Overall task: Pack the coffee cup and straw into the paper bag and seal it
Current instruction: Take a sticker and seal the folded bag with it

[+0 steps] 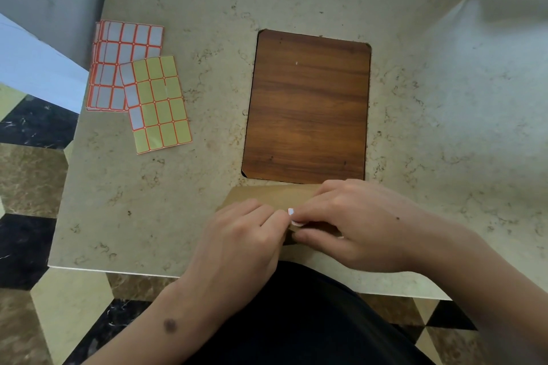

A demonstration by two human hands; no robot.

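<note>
Home-like interior, marble-patterned table (296, 3) with wood inlay (308, 104), glossy patterned stone floor (26, 175), label sheets (130, 68)

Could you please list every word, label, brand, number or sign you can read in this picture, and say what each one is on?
There is none to read.
Label sheets: blank white stickers with orange borders.
Top sheet: mostly yellow backing, no print.
Small sticker between the left hand and right hand on the paper bag: no writing visible.
Wooden panel: unmarked.

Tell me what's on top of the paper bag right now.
Both hands, left hand and right hand, rest on the folded paper bag, pinching a small white, red-edged sticker at the fold. Whatever the bag holds is covered.
</note>
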